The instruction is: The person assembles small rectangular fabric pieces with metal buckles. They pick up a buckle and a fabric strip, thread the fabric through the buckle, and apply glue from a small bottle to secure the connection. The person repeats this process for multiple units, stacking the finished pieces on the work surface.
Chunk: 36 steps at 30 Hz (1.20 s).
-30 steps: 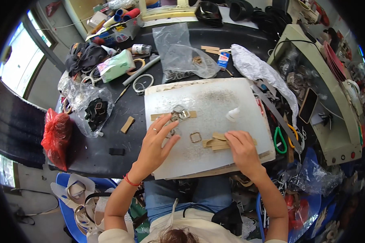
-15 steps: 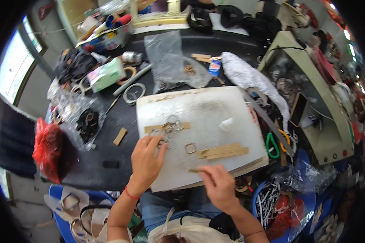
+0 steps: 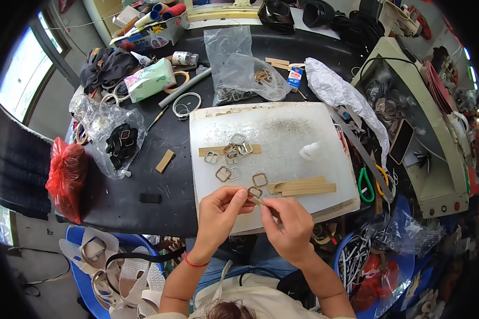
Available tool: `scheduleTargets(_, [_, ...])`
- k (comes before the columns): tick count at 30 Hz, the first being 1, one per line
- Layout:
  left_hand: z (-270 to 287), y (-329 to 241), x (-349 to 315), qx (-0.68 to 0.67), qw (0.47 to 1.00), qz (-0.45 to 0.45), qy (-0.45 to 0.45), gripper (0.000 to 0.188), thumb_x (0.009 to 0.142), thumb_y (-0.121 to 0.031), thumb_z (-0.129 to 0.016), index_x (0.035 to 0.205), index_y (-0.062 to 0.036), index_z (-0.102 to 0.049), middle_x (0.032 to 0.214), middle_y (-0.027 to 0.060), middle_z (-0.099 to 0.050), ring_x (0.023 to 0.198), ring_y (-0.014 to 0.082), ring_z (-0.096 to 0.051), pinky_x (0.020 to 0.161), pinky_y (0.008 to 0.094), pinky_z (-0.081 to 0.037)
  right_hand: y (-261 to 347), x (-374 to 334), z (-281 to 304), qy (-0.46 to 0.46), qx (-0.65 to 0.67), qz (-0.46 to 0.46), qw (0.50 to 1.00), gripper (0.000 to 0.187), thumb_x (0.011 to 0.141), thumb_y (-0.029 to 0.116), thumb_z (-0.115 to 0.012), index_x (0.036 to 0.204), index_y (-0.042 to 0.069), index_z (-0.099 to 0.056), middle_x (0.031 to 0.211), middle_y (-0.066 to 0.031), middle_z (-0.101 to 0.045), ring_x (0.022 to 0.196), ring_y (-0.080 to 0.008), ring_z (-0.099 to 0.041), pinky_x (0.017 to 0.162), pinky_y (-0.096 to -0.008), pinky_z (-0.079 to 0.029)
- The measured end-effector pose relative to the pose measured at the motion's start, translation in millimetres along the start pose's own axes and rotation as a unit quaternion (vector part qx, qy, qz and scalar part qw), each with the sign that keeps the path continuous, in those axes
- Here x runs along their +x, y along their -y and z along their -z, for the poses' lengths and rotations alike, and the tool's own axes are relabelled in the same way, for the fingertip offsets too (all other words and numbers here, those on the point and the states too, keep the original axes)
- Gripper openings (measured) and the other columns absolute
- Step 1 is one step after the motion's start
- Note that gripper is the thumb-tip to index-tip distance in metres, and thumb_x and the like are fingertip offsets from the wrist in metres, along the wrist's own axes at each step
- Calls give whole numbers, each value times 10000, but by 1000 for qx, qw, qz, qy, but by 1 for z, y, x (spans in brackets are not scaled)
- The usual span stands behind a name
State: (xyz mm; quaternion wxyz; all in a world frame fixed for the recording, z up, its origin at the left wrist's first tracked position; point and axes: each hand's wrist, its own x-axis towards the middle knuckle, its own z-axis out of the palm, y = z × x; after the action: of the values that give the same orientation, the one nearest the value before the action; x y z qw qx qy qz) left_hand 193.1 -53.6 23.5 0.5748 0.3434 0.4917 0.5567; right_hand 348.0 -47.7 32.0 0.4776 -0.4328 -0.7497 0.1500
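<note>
My hands meet over the near edge of the white board [image 3: 292, 133]. In my left hand [image 3: 221, 212], thumb and fingers pinch a small square metal buckle [image 3: 254, 191]. My right hand [image 3: 288, 223] grips a short tan strap [image 3: 257, 201], whose end lies at the buckle; whether it passes through cannot be made out. Just beyond, a loose square buckle [image 3: 259, 179] lies on the board. Several more metal buckles [image 3: 232, 154] are heaped on and around a tan strip [image 3: 207, 151] to the left. A stack of tan straps [image 3: 303, 185] lies right of my fingers.
A small white bottle [image 3: 309, 151] lies on the board's right. Green-handled scissors [image 3: 365, 186] and a long grey blade-like strip [image 3: 359, 154] flank it. Plastic bags [image 3: 234, 64] lie beyond. A red bag [image 3: 66, 175] stands far left; blue tubs [image 3: 85, 276] are below the table.
My left hand has left the buckle heap, moving right and nearer, and now holds a buckle. My right hand's strap has come up to it. The whole view has shifted slightly.
</note>
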Motion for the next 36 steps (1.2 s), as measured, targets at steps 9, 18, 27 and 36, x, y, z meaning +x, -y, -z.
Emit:
scheduleTargets(9, [-22,19,-2,173,974,-134,-57,120,933,-23,-613,1001,64,-661,1053,145,-697,804,112,-649,702,241,-541,-16,-2,0,120,-22,-6,993,122,819,89,-668,918,49,-609,782,-98,-590,720,-296,-620,624,-399,-497])
scheduleTargets(18, [-14,2,-8,92,990,-2,107,196,947,-24,-588,1094,96,-636,1059,167,-677,881,182,-682,812,302,-574,-19,3,27,158,140,-173,962,133,875,104,-636,919,23,-540,819,-147,-639,741,-334,-650,637,-390,-500])
scheduleTargets(27, [-2,-8,-9,17,982,114,152,268,917,-59,-653,1145,80,-627,1020,130,-695,899,170,-678,839,283,-556,-17,9,48,218,184,-222,933,178,863,86,-683,991,18,-579,875,-129,-672,814,-216,-686,733,-315,-534])
scheduleTargets(36, [0,6,-16,4,987,82,141,304,901,1,-657,1191,77,-607,1084,144,-681,976,175,-665,870,298,-561,-15,21,51,258,103,-165,946,185,844,69,-705,980,16,-591,869,-96,-686,789,-195,-683,730,-308,-521])
